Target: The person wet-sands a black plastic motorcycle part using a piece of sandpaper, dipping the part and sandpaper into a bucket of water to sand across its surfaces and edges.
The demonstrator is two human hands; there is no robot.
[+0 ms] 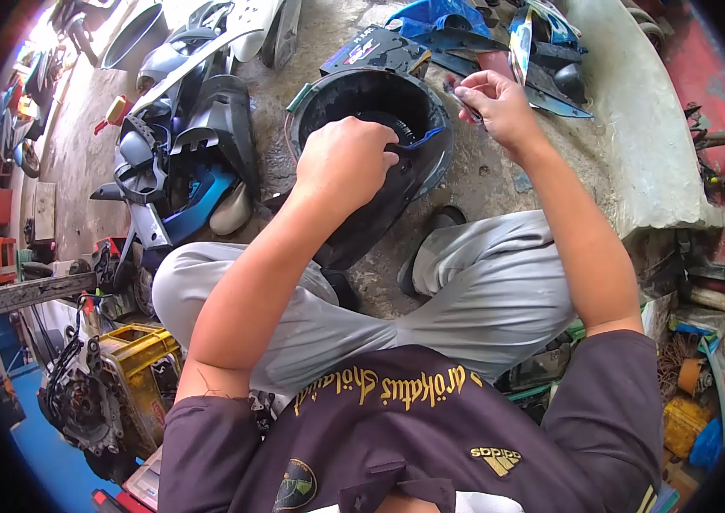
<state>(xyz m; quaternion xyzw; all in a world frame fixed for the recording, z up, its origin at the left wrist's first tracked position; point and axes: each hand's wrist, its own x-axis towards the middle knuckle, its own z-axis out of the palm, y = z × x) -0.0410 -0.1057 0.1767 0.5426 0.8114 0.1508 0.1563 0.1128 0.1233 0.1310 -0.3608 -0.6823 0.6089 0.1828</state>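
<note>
A black bucket (318, 101) stands on the floor in front of me. Across its near rim leans a long black plastic panel (371, 218), its lower end down between my feet. My left hand (347, 158) is closed on the panel's upper part at the bucket's mouth, its fingertips mostly hidden. A blue strip (429, 137) shows at the rim just right of that hand. Raised to the right of the bucket, my right hand (499, 104) pinches a small dark piece (458, 90) with a bit of red; its kind I cannot tell.
Motorbike fairing parts (196, 154) are piled on the left. A black box with printed letters (371, 53) sits behind the bucket, and blue panels (443, 26) lie farther right. A pale concrete ledge (648, 128) borders the right side. A yellow crate (136, 350) stands by my left knee.
</note>
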